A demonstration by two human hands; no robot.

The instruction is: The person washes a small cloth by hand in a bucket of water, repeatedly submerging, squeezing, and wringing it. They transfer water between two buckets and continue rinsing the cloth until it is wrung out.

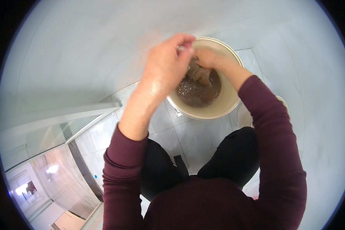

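A round cream plastic bucket (215,113) stands on the tiled floor, with murky brown water (197,95) in it. A soaked, brownish, soft thing, perhaps a cloth (199,75), lies partly in the water. Wet and blurred, my left hand (166,61) is raised over the bucket's left rim, its fingers bent near a small whitish thing that I cannot make out. My right hand (208,57) reaches inside the bucket just above the brownish thing, its fingertips close to those of my left hand. What the right fingers grip is hidden.
A second pale container (282,102) stands to the right, partly behind my right sleeve. Smooth pale walls rise in front and at the right. At the left is a white-framed glass door (74,126). Grey floor tiles (166,143) with wet spots show between my knees and the bucket.
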